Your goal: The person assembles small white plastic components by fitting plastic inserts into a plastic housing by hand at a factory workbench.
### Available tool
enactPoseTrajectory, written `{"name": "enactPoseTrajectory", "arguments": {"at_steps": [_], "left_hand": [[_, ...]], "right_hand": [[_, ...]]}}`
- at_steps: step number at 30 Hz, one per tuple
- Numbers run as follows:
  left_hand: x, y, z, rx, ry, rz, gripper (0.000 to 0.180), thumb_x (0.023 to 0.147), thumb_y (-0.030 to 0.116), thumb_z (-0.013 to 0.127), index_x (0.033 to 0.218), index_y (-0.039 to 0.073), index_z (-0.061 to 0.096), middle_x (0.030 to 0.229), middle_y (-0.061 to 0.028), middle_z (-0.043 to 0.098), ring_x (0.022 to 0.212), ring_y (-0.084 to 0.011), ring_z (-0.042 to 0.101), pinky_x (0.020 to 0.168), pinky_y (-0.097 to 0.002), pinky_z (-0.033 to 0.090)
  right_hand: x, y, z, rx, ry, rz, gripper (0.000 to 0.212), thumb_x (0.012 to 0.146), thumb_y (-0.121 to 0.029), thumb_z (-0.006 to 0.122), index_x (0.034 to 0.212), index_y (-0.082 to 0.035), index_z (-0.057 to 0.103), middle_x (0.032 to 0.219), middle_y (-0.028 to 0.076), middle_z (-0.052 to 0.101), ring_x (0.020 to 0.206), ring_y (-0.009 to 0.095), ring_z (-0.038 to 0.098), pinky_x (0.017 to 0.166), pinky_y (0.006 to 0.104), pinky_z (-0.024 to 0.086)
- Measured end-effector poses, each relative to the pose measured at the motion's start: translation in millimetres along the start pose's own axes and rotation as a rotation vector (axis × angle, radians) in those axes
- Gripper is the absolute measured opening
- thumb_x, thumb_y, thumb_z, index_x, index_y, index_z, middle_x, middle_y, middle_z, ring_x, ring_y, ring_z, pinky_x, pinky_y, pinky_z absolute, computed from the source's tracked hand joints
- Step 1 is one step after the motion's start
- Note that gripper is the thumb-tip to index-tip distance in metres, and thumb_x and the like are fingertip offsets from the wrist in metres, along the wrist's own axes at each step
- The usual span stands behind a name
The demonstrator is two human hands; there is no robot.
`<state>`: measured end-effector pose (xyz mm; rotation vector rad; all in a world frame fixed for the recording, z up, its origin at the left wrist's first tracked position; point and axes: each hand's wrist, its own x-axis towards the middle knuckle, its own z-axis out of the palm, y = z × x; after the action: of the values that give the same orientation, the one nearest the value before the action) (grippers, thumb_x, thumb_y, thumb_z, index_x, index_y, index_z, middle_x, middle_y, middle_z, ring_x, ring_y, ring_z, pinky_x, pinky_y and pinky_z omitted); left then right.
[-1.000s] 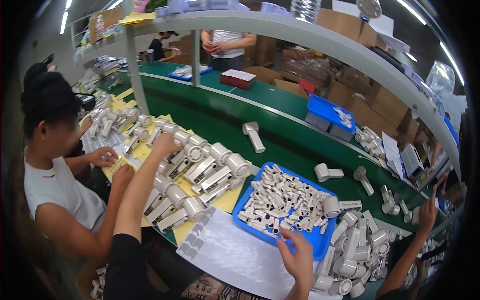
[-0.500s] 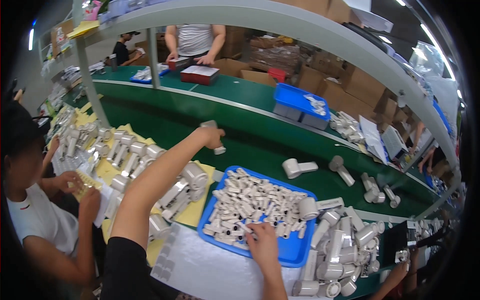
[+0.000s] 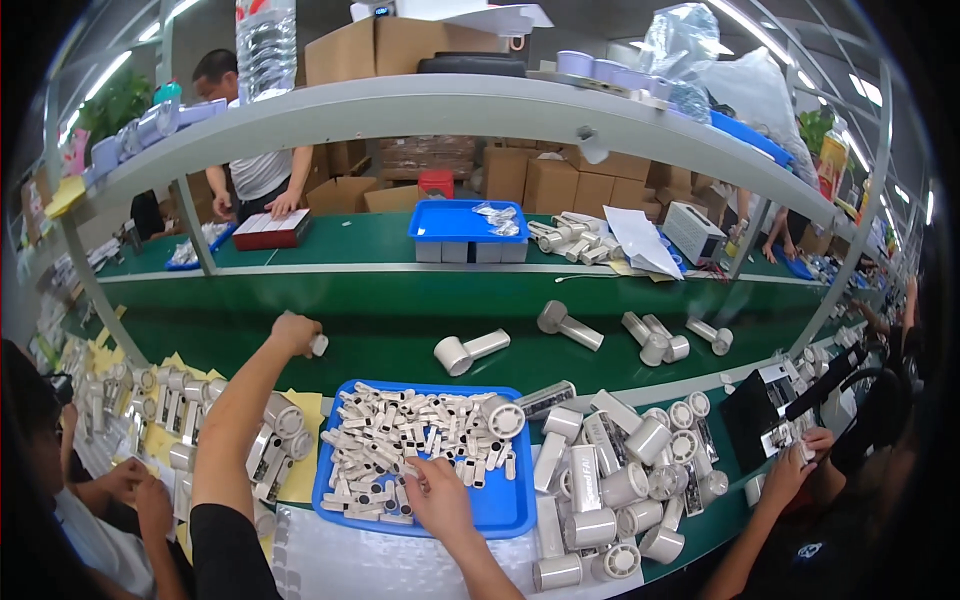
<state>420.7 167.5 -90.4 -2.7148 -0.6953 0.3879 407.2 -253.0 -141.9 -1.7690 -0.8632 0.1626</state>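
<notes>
My left arm reaches forward over the green conveyor belt, and my left hand (image 3: 296,334) is closed around a white handheld fan (image 3: 319,345), mostly hidden by the fingers. My right hand (image 3: 440,497) is over the near side of a blue tray (image 3: 524,505), pinching a small white part (image 3: 409,470). Many small white parts (image 3: 380,425), some with dark ends, lie heaped in the tray. One fan head with a round grille (image 3: 503,417) rests on the tray's right corner.
White handheld fans (image 3: 590,528) are piled right of the tray; others (image 3: 470,350) lie on the belt. More stand on yellow paper at left. A metal shelf (image 3: 450,115) spans overhead. Co-workers sit at both sides; a person (image 3: 262,175) stands beyond the belt.
My view has turned right and lifted, so the bench appears shifted left. My left hand still grips the fan over the belt, and my right hand stays at the tray.
</notes>
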Motion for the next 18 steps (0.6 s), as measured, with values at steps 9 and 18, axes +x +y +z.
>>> {"name": "enactPoseTrajectory", "arguments": {"at_steps": [9,18], "left_hand": [[-178.1,36.4,-126.6,-0.793,0.702,0.080,0.044,0.080,0.035,0.072,0.105,0.002,0.058,0.086,-0.0116,0.060,0.078,-0.0261,0.058,0.071,-0.0359,0.047],[-377.7,115.5,-113.0,-1.491,0.747,0.308,0.044,0.091,0.036,0.053,0.117,0.001,0.046,0.106,-0.0132,0.062,0.094,-0.0173,0.059,0.088,-0.0314,0.045]], "right_hand": [[-19.2,-3.3,-13.1,0.178,-0.006,-0.087,0.021,0.085,-0.007,0.063,0.105,-0.004,0.068,0.082,0.009,0.054,0.065,0.017,0.058,0.062,0.0265,0.049],[-38.3,-40.6,-40.2,0.821,-0.089,0.126,0.020,0.084,0.002,0.064,0.104,0.001,0.066,0.089,0.004,0.064,0.077,0.007,0.059,0.070,0.0188,0.047]]}}
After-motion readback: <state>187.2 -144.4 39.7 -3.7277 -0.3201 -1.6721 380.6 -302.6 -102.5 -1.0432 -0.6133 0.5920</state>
